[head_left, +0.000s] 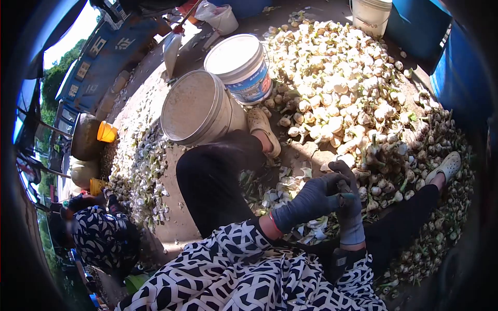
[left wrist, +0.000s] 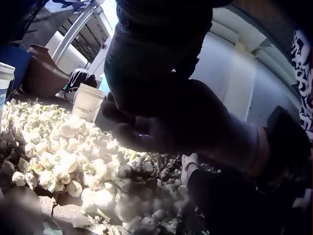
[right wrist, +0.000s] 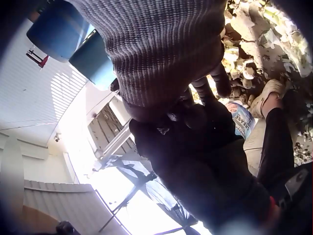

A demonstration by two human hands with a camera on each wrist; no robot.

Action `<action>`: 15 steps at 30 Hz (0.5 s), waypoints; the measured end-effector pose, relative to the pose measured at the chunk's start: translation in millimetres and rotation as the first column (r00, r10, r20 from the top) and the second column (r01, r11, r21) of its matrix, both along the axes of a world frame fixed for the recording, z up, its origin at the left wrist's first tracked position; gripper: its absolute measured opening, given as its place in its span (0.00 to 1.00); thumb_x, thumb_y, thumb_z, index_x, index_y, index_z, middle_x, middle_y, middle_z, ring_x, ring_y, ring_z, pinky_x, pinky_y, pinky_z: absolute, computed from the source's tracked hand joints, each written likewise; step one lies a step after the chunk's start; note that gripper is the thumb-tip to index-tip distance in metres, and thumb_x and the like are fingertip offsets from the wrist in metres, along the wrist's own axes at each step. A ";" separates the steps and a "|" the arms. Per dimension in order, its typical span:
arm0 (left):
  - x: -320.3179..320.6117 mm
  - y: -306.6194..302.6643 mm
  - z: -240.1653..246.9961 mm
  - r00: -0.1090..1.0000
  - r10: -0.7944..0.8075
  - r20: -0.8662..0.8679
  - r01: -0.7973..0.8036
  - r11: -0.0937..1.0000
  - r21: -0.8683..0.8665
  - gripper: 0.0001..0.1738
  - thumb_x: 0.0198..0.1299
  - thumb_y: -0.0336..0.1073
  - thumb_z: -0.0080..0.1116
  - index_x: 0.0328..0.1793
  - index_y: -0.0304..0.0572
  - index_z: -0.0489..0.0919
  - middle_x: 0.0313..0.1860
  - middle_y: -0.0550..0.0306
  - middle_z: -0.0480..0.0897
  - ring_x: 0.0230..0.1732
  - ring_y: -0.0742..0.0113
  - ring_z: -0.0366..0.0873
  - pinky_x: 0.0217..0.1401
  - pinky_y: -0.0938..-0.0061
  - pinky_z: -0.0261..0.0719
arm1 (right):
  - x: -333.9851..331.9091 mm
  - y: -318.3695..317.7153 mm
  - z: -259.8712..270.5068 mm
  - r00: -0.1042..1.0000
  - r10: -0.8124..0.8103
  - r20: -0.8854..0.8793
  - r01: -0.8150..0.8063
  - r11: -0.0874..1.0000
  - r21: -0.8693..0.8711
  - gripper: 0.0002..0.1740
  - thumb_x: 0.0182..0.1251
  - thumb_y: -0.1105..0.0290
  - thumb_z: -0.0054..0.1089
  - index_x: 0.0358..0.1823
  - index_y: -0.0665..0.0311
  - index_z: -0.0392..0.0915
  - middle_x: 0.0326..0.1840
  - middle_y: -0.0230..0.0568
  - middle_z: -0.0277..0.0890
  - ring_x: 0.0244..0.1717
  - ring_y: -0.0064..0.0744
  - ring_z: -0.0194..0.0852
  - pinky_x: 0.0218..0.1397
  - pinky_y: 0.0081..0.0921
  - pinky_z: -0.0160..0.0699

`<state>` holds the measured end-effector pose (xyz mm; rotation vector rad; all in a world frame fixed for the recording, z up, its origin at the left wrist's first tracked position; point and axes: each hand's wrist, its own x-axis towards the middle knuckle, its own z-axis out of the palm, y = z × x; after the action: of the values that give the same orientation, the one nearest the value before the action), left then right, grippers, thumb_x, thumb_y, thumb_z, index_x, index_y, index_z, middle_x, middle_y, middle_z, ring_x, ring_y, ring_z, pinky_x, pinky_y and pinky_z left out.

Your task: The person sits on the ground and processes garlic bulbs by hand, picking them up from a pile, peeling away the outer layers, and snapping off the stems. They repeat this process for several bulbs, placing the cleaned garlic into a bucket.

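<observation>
Both hands wear dark grey knitted gloves and meet over the lap. My left hand (head_left: 312,201), a red band at its wrist, reaches across with its fingers against my right hand (head_left: 349,210). In the right wrist view the left hand (right wrist: 195,152) lies dark against the right palm, under the ribbed cuff (right wrist: 156,44). The right fingers reach past the left hand, fairly straight. Deep shadow hides the fingertips, and I cannot tell whether anything small is pinched between the hands. Just beyond them lies a large heap of garlic bulbs (head_left: 337,98).
A greyish bucket (head_left: 192,106) and a white bucket with a blue label (head_left: 238,62) stand left of the heap. Another white bucket (head_left: 371,15) and blue barrels (head_left: 456,67) are behind. Garlic skins (head_left: 145,176) litter the floor. Another person (head_left: 104,236) sits at left.
</observation>
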<state>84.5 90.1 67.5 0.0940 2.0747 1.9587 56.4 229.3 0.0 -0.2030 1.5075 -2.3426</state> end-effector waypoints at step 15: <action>87.3 46.5 48.2 0.961 0.005 -0.277 -0.109 0.926 -0.360 0.14 0.60 0.36 0.62 0.49 0.37 0.81 0.35 0.52 0.82 0.36 0.69 0.80 0.40 0.74 0.77 | 98.9 32.7 28.2 0.879 0.433 0.201 -0.079 0.547 -0.833 0.26 0.78 0.57 0.37 0.70 0.65 0.60 0.67 0.46 0.66 0.67 0.37 0.64 0.73 0.33 0.60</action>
<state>171.8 136.7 115.7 0.2363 2.6207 1.6168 155.3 261.9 28.2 -0.1486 0.0989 -2.4331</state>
